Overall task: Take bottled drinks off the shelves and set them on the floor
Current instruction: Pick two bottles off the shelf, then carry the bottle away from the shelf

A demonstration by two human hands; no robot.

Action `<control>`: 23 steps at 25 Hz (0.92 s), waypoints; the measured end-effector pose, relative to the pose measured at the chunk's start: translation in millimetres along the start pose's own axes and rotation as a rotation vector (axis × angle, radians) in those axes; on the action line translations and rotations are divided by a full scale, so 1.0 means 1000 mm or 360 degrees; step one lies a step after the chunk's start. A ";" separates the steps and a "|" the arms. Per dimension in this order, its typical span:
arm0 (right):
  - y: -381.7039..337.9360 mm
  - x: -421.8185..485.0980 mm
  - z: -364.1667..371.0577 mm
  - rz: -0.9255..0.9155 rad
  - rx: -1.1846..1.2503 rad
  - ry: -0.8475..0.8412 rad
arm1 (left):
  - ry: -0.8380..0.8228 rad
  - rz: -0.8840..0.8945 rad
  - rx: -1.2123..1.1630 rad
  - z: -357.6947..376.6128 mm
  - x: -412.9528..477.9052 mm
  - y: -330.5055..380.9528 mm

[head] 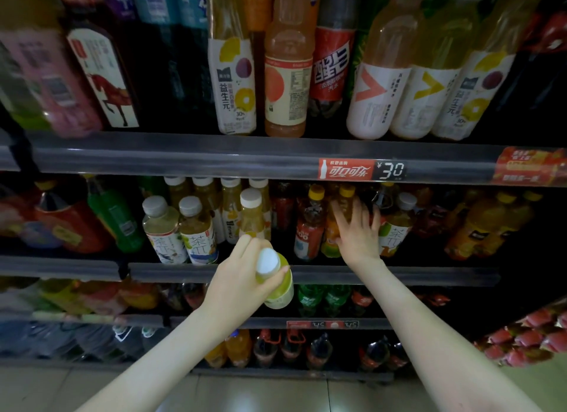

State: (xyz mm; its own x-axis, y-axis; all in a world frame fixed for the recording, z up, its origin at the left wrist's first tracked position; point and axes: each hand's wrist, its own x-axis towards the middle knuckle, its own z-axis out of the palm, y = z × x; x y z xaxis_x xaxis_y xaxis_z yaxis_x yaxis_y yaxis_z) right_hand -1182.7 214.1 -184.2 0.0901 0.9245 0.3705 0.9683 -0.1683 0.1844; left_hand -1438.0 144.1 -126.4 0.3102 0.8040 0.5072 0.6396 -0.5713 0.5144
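Dim store shelves point(214, 163) filled the view, their tiers packed with upright drinks standing label-out behind clear front rails. Pale tiled floor point(276, 393) showed along the bottom, with no bottle visible on it. The left hand point(242, 276) gripped a white-capped bottle point(277, 289) of yellow-green drink around its shoulder, fingers and thumb curled just under the cap. The bottle hung clear of the middle shelf's front edge, tilted toward the camera, likely lifted out to be carried down. The right hand point(359, 233) was open, fingers straight and spread in front of a yellow-capped bottle point(346, 193) near the middle shelf's centre, probably sized for a grasp; contact could not be judged. A red price tag point(362, 169) sat on the rail above.
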 end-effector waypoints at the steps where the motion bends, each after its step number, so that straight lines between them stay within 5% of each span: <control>1: -0.001 -0.003 -0.001 0.0025 0.0030 0.0035 | 0.0000 -0.0016 0.0024 0.000 -0.002 0.001; 5: -0.016 -0.050 -0.010 0.0006 0.0727 0.0135 | -0.0008 -0.0221 0.0045 0.002 -0.019 0.003; 10: -0.081 -0.113 -0.039 -0.0672 0.1845 -0.1045 | 0.0012 -0.0476 0.0050 -0.001 -0.058 0.005; 16: -0.159 -0.155 -0.046 -0.0673 0.2059 -0.1412 | 0.0164 -0.1088 -0.0201 -0.043 -0.125 -0.017; 23: -0.292 -0.207 -0.066 -0.0512 0.2296 -0.1855 | 0.0139 -0.1869 -0.0977 -0.111 -0.255 -0.092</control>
State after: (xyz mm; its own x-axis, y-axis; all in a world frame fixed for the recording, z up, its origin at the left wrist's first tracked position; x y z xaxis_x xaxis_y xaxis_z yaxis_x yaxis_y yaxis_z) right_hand -1499.3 48.9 -254.5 -0.6189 0.7009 -0.3545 0.3492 -0.1588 -0.9235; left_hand -1654.4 -26.4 -226.4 -0.2654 0.8679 -0.4198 0.0682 0.4512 0.8898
